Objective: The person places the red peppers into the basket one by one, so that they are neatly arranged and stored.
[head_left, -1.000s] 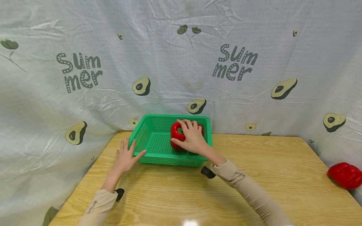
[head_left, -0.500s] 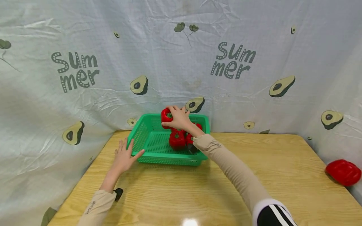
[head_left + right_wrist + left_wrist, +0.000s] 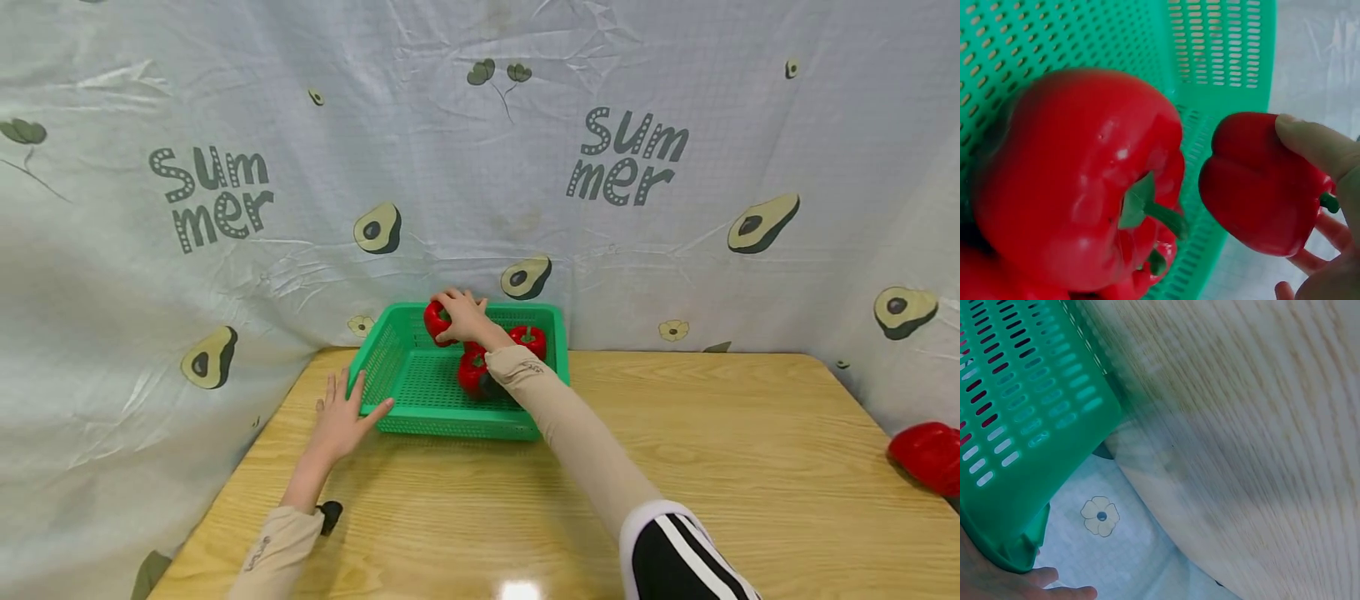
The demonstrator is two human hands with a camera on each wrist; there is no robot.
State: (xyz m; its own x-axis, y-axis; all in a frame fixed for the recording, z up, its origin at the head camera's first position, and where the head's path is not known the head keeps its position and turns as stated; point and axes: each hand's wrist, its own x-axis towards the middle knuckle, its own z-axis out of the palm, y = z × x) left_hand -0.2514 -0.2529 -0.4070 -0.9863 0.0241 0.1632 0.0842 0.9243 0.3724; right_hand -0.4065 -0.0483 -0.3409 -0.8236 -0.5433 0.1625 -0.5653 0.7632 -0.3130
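My right hand (image 3: 467, 318) grips a red bell pepper (image 3: 435, 323) over the back of a green plastic basket (image 3: 457, 422). In the right wrist view the thumb lies across this pepper (image 3: 1263, 187) and its green stem faces the palm. Other red peppers sit in the basket's right half, one (image 3: 471, 373) near the middle and another (image 3: 529, 340) at the back right; my sleeve partly hides them. A large pepper (image 3: 1085, 181) with a green stem fills the right wrist view's left side. My left hand (image 3: 339, 429), fingers spread, rests at the basket's front left corner.
The basket stands on a wooden table (image 3: 675, 467) close to a printed white cloth (image 3: 420, 150) hung behind it. At the table's right edge lies a red, glossy, lobed thing (image 3: 930, 457). Inside the basket, the left half of the mesh floor (image 3: 423, 379) shows bare.
My right hand has lifted a pepper from the basket's right half and carried it to the back, left of the others, then lowered it slightly. My left hand has stayed at the corner.
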